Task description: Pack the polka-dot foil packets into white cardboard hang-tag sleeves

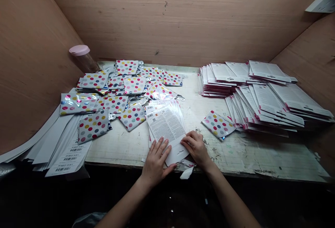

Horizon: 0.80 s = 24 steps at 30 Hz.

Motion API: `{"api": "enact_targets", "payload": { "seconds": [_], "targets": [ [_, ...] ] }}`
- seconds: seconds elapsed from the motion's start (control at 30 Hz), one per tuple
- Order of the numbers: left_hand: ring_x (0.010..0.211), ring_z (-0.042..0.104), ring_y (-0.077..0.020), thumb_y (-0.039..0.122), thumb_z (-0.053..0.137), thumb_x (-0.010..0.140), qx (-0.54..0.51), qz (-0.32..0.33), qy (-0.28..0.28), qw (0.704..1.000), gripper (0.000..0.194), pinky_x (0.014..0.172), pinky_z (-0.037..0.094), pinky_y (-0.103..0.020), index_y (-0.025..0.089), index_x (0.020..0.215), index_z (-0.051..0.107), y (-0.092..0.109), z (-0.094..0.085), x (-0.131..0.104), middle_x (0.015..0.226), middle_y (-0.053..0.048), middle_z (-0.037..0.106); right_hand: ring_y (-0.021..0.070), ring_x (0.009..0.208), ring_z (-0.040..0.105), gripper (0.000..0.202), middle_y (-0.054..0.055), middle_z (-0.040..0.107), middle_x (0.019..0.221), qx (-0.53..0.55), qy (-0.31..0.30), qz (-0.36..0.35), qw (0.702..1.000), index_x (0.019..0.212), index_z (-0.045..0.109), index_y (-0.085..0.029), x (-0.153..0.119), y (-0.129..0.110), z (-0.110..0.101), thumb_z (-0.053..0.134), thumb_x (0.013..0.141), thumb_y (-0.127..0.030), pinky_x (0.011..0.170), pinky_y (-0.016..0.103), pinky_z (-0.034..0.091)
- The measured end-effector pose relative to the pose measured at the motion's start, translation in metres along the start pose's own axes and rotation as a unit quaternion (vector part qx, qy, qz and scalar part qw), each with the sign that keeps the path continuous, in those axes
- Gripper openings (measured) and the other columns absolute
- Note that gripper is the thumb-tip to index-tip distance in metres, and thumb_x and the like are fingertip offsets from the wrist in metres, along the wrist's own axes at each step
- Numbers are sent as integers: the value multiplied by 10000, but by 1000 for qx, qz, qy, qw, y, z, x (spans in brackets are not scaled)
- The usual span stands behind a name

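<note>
On the scuffed table (117, 147), one smooth printed packet (167, 127) overlies others; the left hand (156, 161), fingers spread, covers its lower corner. The right hand (195, 147) bunches fingertips at its edge; pinch indeterminable. Nearby: glossy dotted pouches (134, 85), overlapping, uncountable; one pink-lidded cylindrical container (85, 59).

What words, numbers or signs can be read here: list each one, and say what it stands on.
"PF-BDCF-18-50-1", as best I can read it: on the label sheet at front left, repeated.
Small print on the centre packet: too small to read.
Print on the right-hand stacks: too small to read.
Dark marks on the table edge: unreadable.
</note>
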<state>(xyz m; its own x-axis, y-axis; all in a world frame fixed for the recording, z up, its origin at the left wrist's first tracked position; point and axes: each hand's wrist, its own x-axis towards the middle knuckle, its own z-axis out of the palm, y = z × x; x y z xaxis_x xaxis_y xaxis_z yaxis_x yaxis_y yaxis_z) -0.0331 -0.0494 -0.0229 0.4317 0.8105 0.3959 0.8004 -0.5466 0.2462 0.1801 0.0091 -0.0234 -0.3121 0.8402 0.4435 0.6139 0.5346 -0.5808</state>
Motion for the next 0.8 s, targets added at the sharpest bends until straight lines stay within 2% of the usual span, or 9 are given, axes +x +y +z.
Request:
{"api": "enact_targets", "payload": {
  "seconds": [0.07,0.23,0.37,0.57,0.8],
  "targets": [
    [1386,353,-333,425,605,855,-1,2,1,1000,535,1116,330,-553,130,1296,534,0,0,0,1408,-149,517,182,850,568,125,18,550,846,-2,7,-3,1000,835,632,-209,0,1,0,564,934,-241,804,366,338],
    [1387,352,-334,421,605,855,0,4,-2,1000,539,1112,337,-554,129,1301,528,1,0,0,1410,-152,514,174,827,566,78,18,554,849,13,11,0,1000,911,657,-210,0,2,1,584,922,-235,796,363,347],
    [1385,355,-336,424,602,856,3,6,1,1000,538,1107,342,-556,127,1299,530,1,-1,0,1405,-156,518,177,830,567,110,11,546,827,3,5,-7,1000,851,664,-210,1,2,1,580,921,-223,797,366,343],
    [1382,359,-340,426,603,854,7,8,-6,1000,551,1099,351,-562,120,1305,523,0,0,1,1405,-166,516,180,844,567,113,23,563,840,1,9,0,1000,886,654,-206,1,0,0,556,930,-239,820,372,371],
    [1385,355,-338,427,601,853,4,8,-3,1000,540,1108,338,-557,127,1297,529,1,-1,0,1403,-164,518,177,836,554,145,9,558,813,-29,-16,6,999,837,630,-211,3,-1,0,540,940,-257,834,368,336]
  ]
}}
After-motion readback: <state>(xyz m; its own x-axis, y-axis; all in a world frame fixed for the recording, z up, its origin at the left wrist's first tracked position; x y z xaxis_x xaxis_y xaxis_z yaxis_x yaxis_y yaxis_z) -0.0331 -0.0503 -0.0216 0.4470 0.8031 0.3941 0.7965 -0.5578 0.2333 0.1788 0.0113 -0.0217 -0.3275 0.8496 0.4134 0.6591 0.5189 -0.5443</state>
